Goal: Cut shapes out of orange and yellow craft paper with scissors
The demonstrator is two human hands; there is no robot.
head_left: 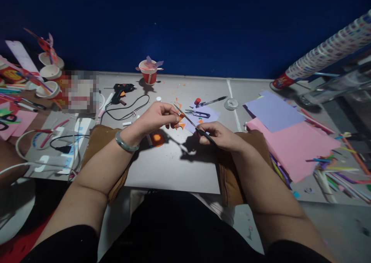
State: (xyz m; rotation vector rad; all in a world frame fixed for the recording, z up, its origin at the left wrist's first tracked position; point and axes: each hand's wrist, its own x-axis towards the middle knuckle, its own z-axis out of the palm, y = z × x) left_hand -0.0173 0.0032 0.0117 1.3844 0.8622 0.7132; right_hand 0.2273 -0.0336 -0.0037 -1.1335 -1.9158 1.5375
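Note:
My left hand [160, 118], with a green bangle on its wrist, is closed in a pinch above the table. A small piece of orange paper [181, 118] shows at its fingertips, partly hidden by the fingers. My right hand [217, 135] is closed round the black handle of a pair of scissors [189, 121]. Their slim metal blades point up and left, right beside the orange paper. Behind the hands lie purple-handled thread snips [199, 114] on purple paper, with orange paper scraps around. An orange disc [157, 139] sits below my left hand.
A glue gun [120, 93] with its looped cord lies back left, near a decorated paper cup [149, 72]. Purple [274, 110] and pink paper [292, 147] lie right, below a long stack of cups [324, 52]. Power strips [78, 143] and cables are at left.

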